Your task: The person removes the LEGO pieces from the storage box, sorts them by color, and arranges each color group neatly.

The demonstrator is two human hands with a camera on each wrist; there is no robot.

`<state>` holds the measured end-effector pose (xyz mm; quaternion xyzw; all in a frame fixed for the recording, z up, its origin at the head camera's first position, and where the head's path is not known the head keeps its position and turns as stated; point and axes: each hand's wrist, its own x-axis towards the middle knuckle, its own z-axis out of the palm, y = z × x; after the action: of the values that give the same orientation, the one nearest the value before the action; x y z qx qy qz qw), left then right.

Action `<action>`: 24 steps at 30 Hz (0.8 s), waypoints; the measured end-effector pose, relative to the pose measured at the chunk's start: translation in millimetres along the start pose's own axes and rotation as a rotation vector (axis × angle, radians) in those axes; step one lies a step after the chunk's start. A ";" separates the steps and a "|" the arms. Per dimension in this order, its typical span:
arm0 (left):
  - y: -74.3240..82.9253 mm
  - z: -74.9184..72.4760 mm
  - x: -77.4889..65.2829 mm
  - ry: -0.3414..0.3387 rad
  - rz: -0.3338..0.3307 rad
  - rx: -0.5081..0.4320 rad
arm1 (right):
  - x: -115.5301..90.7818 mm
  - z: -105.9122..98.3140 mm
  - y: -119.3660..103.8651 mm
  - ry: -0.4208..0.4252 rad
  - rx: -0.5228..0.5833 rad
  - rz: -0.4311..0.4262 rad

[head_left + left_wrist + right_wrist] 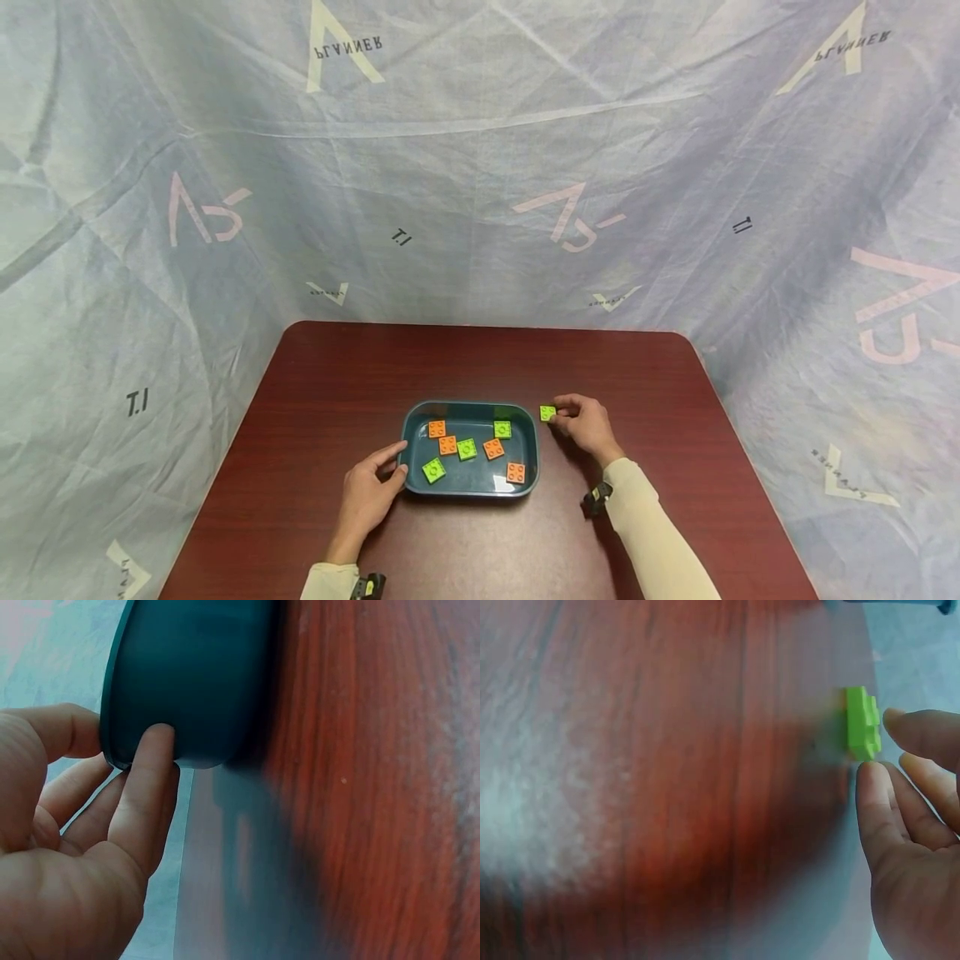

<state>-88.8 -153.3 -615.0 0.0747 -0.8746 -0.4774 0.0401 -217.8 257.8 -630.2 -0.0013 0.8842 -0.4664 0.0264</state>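
Note:
A dark teal tray on the table holds several orange building bricks and three lime-green ones. At its left end, my left hand holds the rim. The left wrist view shows fingertips against the outer wall of the tray and another digit at the rim. To the right of the tray, a single lime-green brick lies on the table, studs up. My right hand is at this brick, thumb and fingers spread around its near side. In the right wrist view the fingertips come right up to the green brick.
The reddish-brown wooden table has rounded far corners. Grey printed sheeting hangs behind it and along both sides. A dark wrist camera sits on the right wrist, another on the left.

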 end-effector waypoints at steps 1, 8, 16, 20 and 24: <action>0.2 0.1 0.0 0.001 -0.002 0.000 | -0.3 -0.7 -1.0 0.003 -0.004 -0.007; 0.3 0.3 0.3 -0.007 -0.016 -0.010 | -5.0 -5.2 -18.8 0.017 0.004 -0.060; -2.4 -0.9 2.3 -0.049 -0.030 -0.043 | -12.9 -2.2 -51.5 -0.011 0.080 -0.055; -2.5 -2.4 2.6 -0.078 -0.033 -0.066 | -16.1 1.9 -65.9 -0.008 0.087 -0.096; -3.2 -3.9 2.6 -0.104 -0.034 -0.097 | -18.7 8.9 -76.5 -0.025 0.086 -0.150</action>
<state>-90.6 -158.7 -615.6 0.0625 -0.8498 -0.5232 -0.0102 -200.4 207.7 -571.3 -0.0721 0.8604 -0.5046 0.0023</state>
